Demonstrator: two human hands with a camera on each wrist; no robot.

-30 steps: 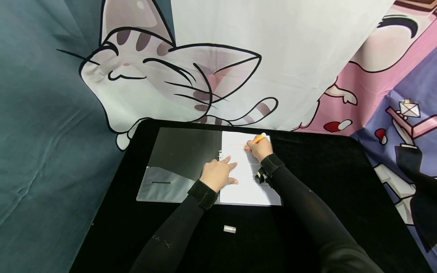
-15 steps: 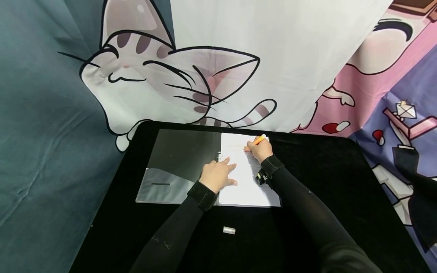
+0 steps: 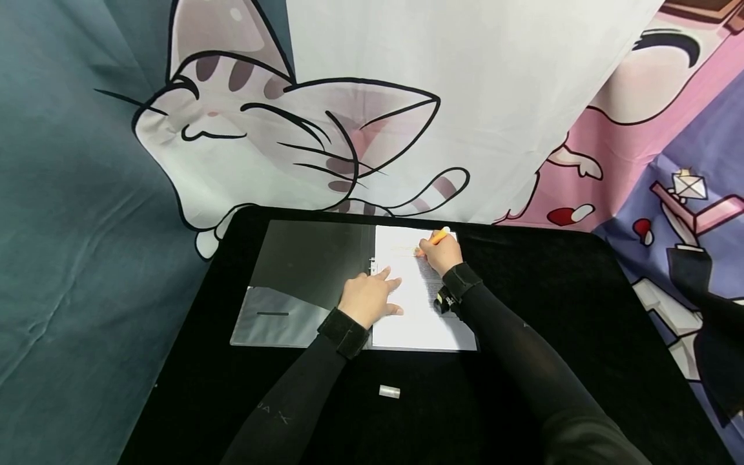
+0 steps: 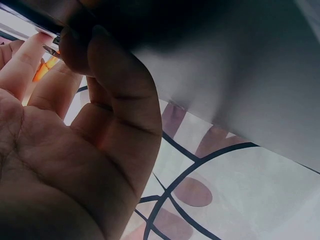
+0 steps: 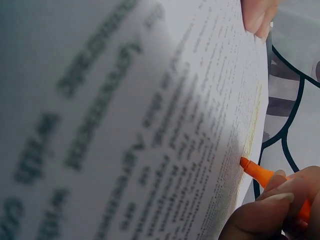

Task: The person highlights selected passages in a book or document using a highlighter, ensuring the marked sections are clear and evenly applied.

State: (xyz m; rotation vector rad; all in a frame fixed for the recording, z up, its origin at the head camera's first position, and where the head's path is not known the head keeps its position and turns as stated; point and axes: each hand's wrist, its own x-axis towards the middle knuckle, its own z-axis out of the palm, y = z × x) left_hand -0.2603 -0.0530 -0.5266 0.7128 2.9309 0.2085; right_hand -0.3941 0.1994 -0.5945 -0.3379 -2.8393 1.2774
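My right hand [image 3: 445, 253] pinches an orange highlighter [image 3: 439, 236] over the upper part of a printed page [image 3: 424, 329]. In the right wrist view the highlighter's tip [image 5: 244, 162] is right at the text, beside lines marked in yellow-orange. My left hand [image 3: 367, 299] rests spread on the page's left side, close to the metal ring clip [image 3: 373, 265] of an open dark binder [image 3: 314, 258]. Its thumb [image 4: 127, 95] looms large in the left wrist view, with its palm facing the camera.
A small whitish cylinder [image 3: 389, 391], like a cap, lies on the black table [image 3: 267, 394] in front of the binder. The binder's left cover has a clear pocket [image 3: 279, 323]. Cartoon-printed cloth [image 3: 378, 39] hangs behind the table.
The right hand with the highlighter has shifted only slightly near the same text. The left hand stays in place on the page, and the whole head view drifts a little.
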